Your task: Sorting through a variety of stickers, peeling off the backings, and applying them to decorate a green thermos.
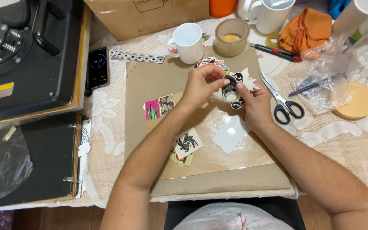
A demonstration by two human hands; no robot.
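— So, what are the hands doing?

— Both are raised over the far half of the brown card sheet (150, 81) on the table. The left hand (201, 85) has its grip pressed together, thumb and fingertips pinching the upper left edge of a black-and-white sticker (231, 90). The right hand (254, 106) pinches the same sticker from its right side, fingers closed on it.

— Where is the sticker, then?

— Between the two hands, lifted just above the card, near the table's far edge, with a white mug (188, 42) and a tape roll (231, 37) just beyond it.

— Anything lying close by?

— A white cut-out shape (231, 134) lies on a clear film on the card, below the right hand. Scissors (282, 99) lie just right of that hand. Left of the left wrist are two small pink and floral stickers (159, 106); nearer the near edge, beside the left forearm, lies a card with black scorpions (187, 142).

— And the left side of the table?

— A phone (98, 67), then a black press (26, 55) at the far left corner.
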